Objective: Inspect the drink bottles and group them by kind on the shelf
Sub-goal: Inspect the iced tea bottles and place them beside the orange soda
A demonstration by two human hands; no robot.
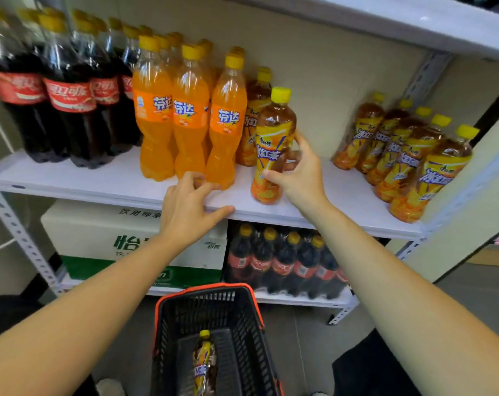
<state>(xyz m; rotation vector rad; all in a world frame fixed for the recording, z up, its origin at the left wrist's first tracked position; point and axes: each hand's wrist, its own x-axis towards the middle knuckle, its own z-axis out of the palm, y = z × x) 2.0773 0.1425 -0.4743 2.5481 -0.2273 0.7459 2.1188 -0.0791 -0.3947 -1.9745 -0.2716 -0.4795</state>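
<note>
My right hand (296,172) is wrapped round the middle of an iced tea bottle (274,144), thumb across the front of the label and fingers behind it. The bottle stands upright with its base on the white shelf (99,181), close to the front edge. At nine o'clock from it, just beside, stand the orange soda bottles (185,115), and further out at nine o'clock the cola bottles (68,92). At three o'clock, well apart, a row of iced tea bottles (408,155) runs along the shelf's right end. One more tea bottle (255,110) stands behind, at eleven o'clock.

My left hand (191,207) rests on the shelf's front lip, thumb laid along the edge, fingers loosely bent and holding nothing; the fingertips lie at the foot of the nearest orange soda, maybe brushing it, though I cannot tell.

At six o'clock, below, a black basket (242,324) holds a single lying tea bottle (204,364).
</note>
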